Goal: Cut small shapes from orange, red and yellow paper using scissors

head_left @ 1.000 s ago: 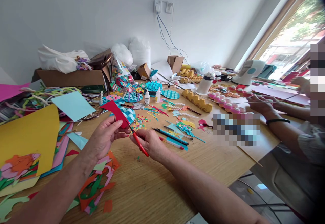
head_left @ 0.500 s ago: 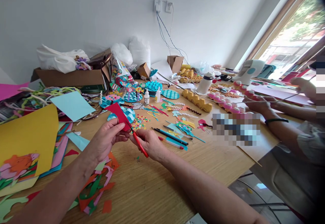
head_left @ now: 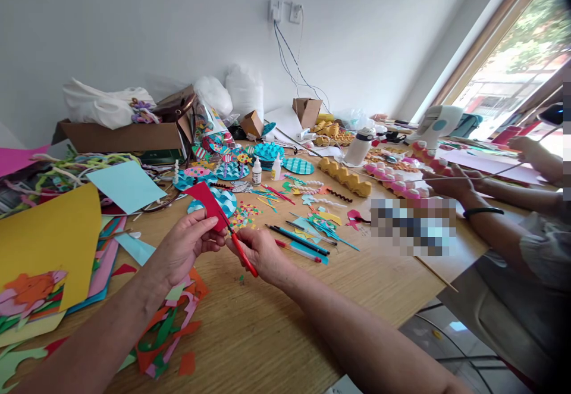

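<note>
My left hand point(head_left: 191, 240) pinches a piece of red paper point(head_left: 204, 199) between thumb and fingers, holding it above the table. Red-handled scissors point(head_left: 243, 253) are in my right hand point(head_left: 261, 252), fingers wrapped about the handles. Their blades meet the right edge of the paper, close to my left fingertips. Under my left forearm lies a heap of paper offcuts point(head_left: 172, 328) in orange, green and pink. Pens point(head_left: 297, 240) and a strip of blue paper lie to the right of my right hand.
Yellow paper point(head_left: 53, 227) and a light blue sheet point(head_left: 127, 185) lie at left. Glue bottles point(head_left: 257, 172) stand mid-table by blue paper discs point(head_left: 298, 166). A yellow egg-carton strip point(head_left: 344, 176) lies beyond. At right, another person's hands point(head_left: 455, 184) hold a thin stick.
My hands, the scissors and the red paper stay almost in place. The whole view has shifted very slightly.
</note>
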A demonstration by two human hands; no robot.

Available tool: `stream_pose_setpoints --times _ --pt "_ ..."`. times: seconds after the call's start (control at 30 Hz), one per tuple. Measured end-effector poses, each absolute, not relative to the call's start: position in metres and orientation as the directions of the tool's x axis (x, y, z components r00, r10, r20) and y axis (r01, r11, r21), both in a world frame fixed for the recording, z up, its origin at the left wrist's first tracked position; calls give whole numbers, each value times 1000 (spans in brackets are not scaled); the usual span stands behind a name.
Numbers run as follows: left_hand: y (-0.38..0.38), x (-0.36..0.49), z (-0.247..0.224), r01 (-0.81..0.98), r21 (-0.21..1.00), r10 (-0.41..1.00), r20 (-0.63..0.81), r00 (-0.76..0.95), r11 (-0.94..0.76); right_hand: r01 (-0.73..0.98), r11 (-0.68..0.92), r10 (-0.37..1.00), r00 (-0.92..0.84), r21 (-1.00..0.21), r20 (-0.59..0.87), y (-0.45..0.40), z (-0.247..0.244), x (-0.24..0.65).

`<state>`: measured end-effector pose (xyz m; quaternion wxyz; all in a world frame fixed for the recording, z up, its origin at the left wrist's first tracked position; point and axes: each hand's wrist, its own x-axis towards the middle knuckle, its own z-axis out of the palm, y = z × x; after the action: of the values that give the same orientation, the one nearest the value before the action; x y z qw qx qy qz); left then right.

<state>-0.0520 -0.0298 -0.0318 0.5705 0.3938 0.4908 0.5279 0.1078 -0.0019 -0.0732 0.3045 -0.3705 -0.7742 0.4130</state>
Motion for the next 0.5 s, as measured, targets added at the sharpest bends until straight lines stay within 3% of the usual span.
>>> stream_pose_setpoints --times 0.5 --pt "-30 -49 -32 -296 935 979 -203 12 197 312 381 824 -541 -870 167 -1 -76 107"
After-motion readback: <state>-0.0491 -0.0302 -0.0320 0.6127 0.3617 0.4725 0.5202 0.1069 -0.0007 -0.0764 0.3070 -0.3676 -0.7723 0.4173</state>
